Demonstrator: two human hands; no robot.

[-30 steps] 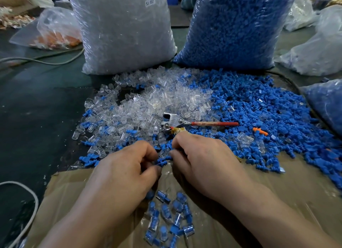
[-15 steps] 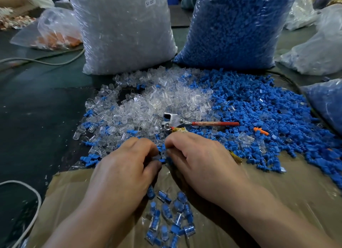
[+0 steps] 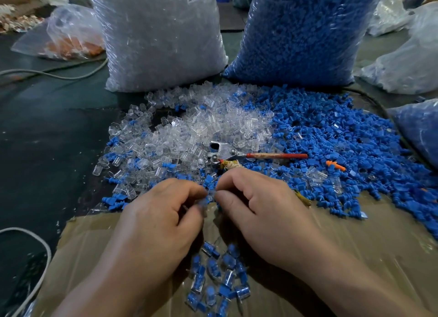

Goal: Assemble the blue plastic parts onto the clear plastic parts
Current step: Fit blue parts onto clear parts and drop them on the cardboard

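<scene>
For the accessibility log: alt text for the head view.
The left hand and right hand pinch a small part between them above cardboard. Assembled pieces lie between the forearms; loose clear parts and blue parts spread beyond.

Bare left hand (image 3: 156,212) and right hand (image 3: 263,207) (forearms bare too).

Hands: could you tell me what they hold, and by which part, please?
Left hand and right hand pinch a blue part between them; where on it is hidden.
</scene>
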